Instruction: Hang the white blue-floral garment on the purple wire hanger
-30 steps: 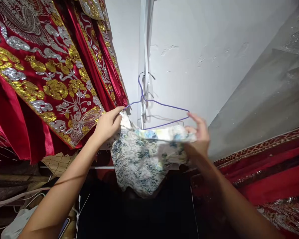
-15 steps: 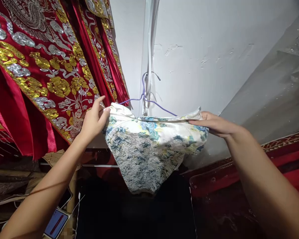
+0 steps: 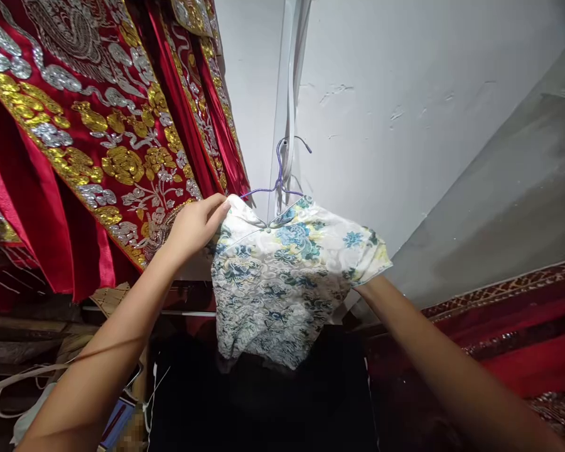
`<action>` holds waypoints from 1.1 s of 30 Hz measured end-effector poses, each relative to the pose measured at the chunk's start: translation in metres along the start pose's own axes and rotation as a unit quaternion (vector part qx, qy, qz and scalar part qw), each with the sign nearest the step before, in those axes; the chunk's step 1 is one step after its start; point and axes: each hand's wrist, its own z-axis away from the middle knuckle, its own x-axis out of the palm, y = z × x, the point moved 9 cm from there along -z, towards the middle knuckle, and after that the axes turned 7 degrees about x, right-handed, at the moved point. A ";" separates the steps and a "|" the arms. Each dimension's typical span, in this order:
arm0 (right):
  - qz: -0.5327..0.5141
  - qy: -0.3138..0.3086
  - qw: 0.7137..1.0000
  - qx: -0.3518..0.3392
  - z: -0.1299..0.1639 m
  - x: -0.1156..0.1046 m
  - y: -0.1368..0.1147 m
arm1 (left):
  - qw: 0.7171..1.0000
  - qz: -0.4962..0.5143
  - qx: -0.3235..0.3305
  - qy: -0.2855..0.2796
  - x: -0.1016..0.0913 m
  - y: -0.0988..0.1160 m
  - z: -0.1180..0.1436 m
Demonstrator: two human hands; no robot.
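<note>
A white cheongsam (image 3: 273, 276) with blue, green and yellow flowers hangs from a purple wire hanger (image 3: 279, 176) in front of me. It has short sleeves, a slanted front seam and a small button at the neck. My left hand (image 3: 198, 226) pinches the fabric at the collar and shoulder on the left side, thumb on top. On the other side, my right forearm goes up under the short sleeve, and the cloth hides my right hand, so its fingers do not show. The hanger's hook stands in front of a white vertical strip.
Red robes (image 3: 122, 125) with gold and silver sequin embroidery hang on the left. Behind is a scuffed white wall (image 3: 381, 94), with a translucent plastic sheet (image 3: 489, 188) at right. Red fabric (image 3: 522, 326) lies lower right. A lit phone-like screen (image 3: 117, 420) sits lower left.
My right hand has gone from gripping the shoulder edge to beneath the sleeve, hidden. The collar's right side now lies over the hanger and the sleeve spreads out. My left hand still holds its side.
</note>
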 end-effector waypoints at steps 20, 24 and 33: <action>0.152 -0.177 0.972 -0.009 0.056 0.043 -0.067 | 0.970 0.225 -0.066 0.061 0.037 -0.005 -0.020; 0.291 -0.321 0.900 0.035 0.075 0.061 -0.036 | 0.934 0.353 -0.037 0.038 0.051 0.006 -0.006; 0.495 -0.064 0.835 -0.232 0.035 0.071 0.015 | 0.885 0.450 0.096 -0.070 0.046 0.105 0.007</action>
